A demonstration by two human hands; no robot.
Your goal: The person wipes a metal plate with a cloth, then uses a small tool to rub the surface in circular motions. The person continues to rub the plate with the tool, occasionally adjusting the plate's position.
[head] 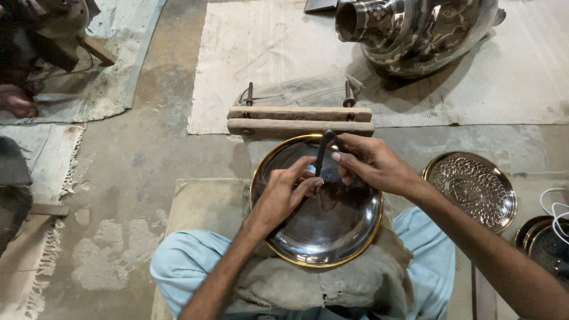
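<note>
Plate: plain, polished, no pattern visible yet.
Hands: left and right both pinch dark tool.
Nearby: engraved plate finished.

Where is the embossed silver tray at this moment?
In the head view, the embossed silver tray lies flat on the floor at right, just beyond the right hand's forearm, beside the gold-rimmed polished plate on the person's lap.

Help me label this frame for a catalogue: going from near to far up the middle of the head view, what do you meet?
Sacking on the lap → shiny gold-rimmed plate → left hand and right hand on a dark tool → wooden clamp → pale mat → large engraved metal vessel.
</note>
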